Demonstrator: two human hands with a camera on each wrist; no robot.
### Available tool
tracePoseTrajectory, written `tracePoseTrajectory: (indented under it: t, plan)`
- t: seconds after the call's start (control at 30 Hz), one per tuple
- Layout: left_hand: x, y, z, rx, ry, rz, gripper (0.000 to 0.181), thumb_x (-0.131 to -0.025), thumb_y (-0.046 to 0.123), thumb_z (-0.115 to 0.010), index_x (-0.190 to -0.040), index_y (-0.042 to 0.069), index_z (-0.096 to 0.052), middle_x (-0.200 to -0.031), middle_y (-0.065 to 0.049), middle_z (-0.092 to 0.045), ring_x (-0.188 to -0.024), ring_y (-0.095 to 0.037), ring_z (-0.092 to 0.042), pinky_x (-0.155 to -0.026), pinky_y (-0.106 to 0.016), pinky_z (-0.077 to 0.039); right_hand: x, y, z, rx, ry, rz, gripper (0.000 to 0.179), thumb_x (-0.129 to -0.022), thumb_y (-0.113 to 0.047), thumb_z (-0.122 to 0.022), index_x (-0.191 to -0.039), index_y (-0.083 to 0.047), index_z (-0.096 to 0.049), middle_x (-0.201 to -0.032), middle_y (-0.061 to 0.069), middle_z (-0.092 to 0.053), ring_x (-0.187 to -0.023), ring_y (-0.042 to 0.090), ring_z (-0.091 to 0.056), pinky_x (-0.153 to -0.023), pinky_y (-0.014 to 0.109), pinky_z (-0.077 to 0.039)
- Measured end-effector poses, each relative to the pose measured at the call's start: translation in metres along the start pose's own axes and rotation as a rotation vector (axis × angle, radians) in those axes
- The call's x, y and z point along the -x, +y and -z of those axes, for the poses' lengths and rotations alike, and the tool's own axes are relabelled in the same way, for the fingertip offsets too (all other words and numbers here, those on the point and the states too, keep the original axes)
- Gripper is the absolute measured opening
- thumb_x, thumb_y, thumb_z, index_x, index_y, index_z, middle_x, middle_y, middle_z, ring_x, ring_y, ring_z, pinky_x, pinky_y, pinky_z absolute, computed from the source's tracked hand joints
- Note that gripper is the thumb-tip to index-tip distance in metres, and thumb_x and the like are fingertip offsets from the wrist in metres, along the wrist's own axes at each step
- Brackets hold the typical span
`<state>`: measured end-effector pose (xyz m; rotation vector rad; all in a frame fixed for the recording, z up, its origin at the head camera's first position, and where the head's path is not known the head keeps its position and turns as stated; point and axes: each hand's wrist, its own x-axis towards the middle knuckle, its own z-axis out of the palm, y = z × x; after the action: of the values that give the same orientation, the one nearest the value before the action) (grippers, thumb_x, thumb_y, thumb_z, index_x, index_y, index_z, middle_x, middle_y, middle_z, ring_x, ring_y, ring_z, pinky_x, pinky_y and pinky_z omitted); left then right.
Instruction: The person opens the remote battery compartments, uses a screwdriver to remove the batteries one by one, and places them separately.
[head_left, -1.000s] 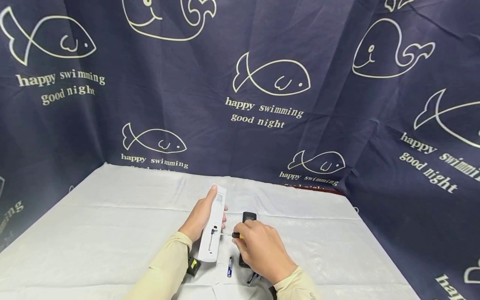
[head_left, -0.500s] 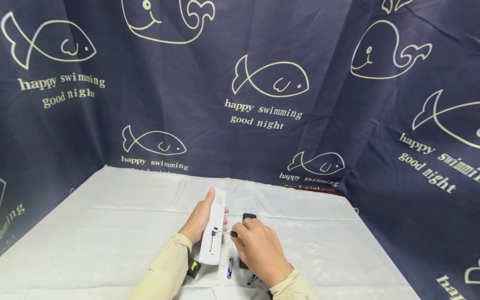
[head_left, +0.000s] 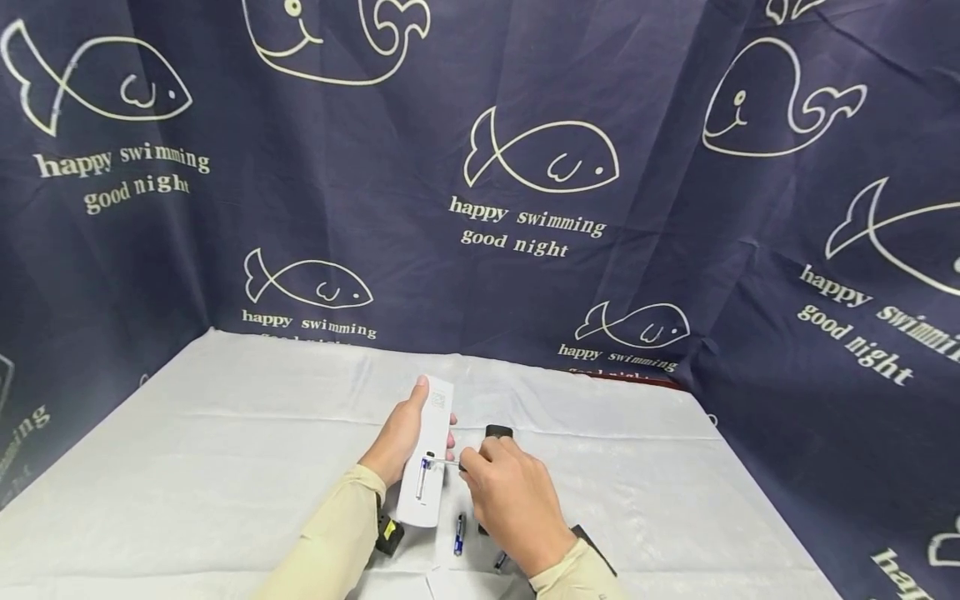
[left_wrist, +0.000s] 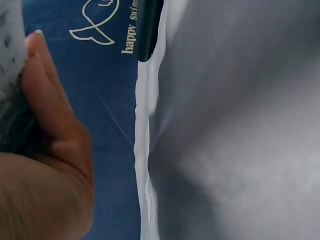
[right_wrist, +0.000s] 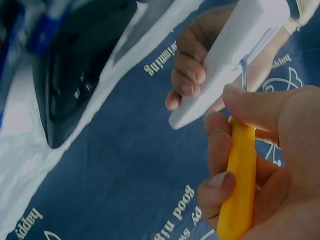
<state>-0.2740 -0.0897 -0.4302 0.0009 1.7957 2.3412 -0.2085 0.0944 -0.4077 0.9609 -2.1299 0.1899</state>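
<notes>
My left hand [head_left: 397,442] grips a white remote control [head_left: 438,417] along its sides, its back facing up, thumb along the left edge. A slot in the back holds a blue-ended battery [head_left: 424,464]. In the right wrist view my right hand [right_wrist: 280,135] holds a screwdriver [right_wrist: 241,170] by its yellow handle, fingers wrapped round it. The metal shaft reaches left to the top end of the slot, by the battery's end. From the head, my right hand [head_left: 517,492] hides most of the handle.
A loose blue battery [head_left: 459,535] lies on the white cloth, another [head_left: 501,560] near my right wrist. A black remote control [head_left: 498,432] lies partly under my right hand. A black and yellow object [head_left: 389,535] sits by my left sleeve, a dark flat thing [head_left: 594,550] beyond the right one.
My right hand has shifted slightly left and up, with the screwdriver tip staying at the slot. The remote control has tilted a little. More of the dark thing by the right sleeve shows.
</notes>
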Motion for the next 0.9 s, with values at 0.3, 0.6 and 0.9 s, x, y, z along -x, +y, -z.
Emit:
tracePoseTrajectory:
  t: [0.3,0.6,0.9]
  plan:
    - [0.002,0.001,0.001,-0.029,-0.026,-0.013,0.089,-0.1,0.071,-0.021,-0.107,-0.009,-0.058,-0.069,-0.015,-0.061,-0.054,-0.021,-0.062,-0.054,-0.034,-0.054,0.0,-0.002,-0.002,-0.068,-0.129,-0.011,0.026,-0.079,-0.015,-0.083,-0.08,-0.018,-0.057,-0.072,-0.008,-0.053,-0.062,0.013,-0.049,-0.045,0.027,-0.041]
    - [0.002,0.004,-0.002,-0.092,-0.033,-0.063,0.088,-0.101,0.069,-0.023,-0.107,-0.011,-0.059,-0.067,-0.015,-0.063,-0.052,-0.021,-0.062,-0.053,-0.035,-0.054,0.0,0.01,0.0,-0.184,-0.149,-0.01,0.031,-0.079,-0.014,-0.082,-0.076,-0.021,-0.051,-0.071,-0.013,-0.048,-0.064,0.008,-0.046,-0.048,0.024,-0.039]
    - [0.004,0.003,-0.003,-0.114,-0.03,-0.066,0.091,-0.097,0.075,-0.028,-0.108,-0.009,-0.058,-0.069,-0.016,-0.063,-0.053,-0.021,-0.062,-0.054,-0.036,-0.055,0.002,0.013,0.002,-0.191,-0.137,-0.007,0.033,-0.077,-0.014,-0.082,-0.075,-0.022,-0.05,-0.07,-0.014,-0.046,-0.063,0.007,-0.045,-0.048,0.021,-0.036]
